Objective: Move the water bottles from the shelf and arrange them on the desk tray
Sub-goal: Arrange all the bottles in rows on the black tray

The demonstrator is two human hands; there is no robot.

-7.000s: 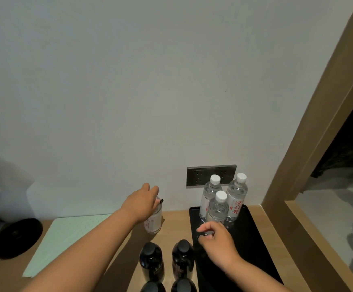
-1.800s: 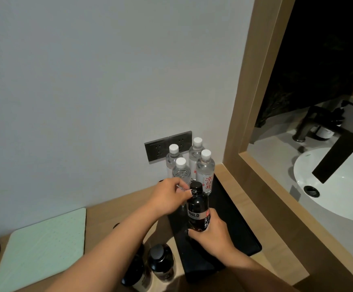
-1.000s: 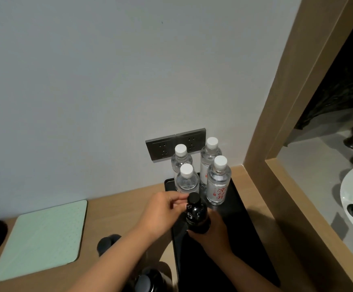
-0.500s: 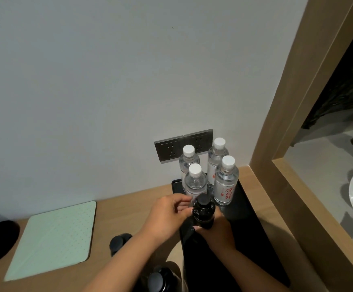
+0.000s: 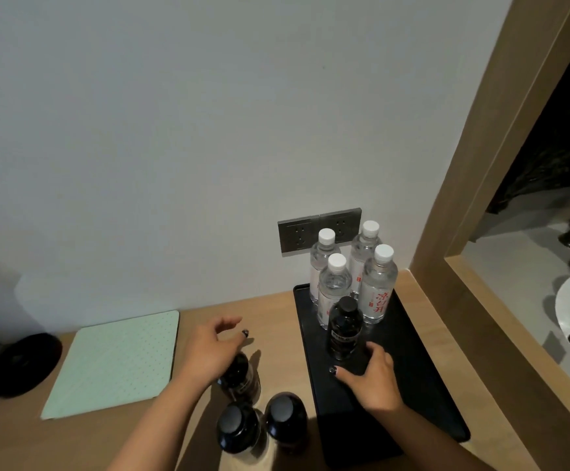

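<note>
Four clear water bottles (image 5: 354, 277) with white caps stand close together at the far end of the black tray (image 5: 422, 385), near the wall sockets (image 5: 317, 234). One dark bottle (image 5: 344, 329) stands upright on the tray just in front of them, close to the nearest clear bottle. The right hand (image 5: 371, 375) lies low at its base with the fingers spread and the grip loose, holding nothing, though whether a fingertip touches the bottle cannot be told. The left hand (image 5: 210, 348) hangs over another dark bottle (image 5: 239, 377) on the desk (image 5: 270, 314), its grip wide and cupped above the cap, apparently not closed on it. Two more dark bottles (image 5: 263, 426) wait on the desk at the near edge, just beside the tray. The likely next step is lifting the desk bottle across onto the tray. The risks come from crowding: the bottles are tall and narrow, so a knuckle or a carried bottle clipping the standing dark one could tip it into the clear cluster and topple several. The tray's raised rim could catch a bottle base dragged rather than lifted. Reaching for the near pair with the forearm low could also sweep one over. A pale green pad (image 5: 113, 362) lies well to the left, out of the way.
</note>
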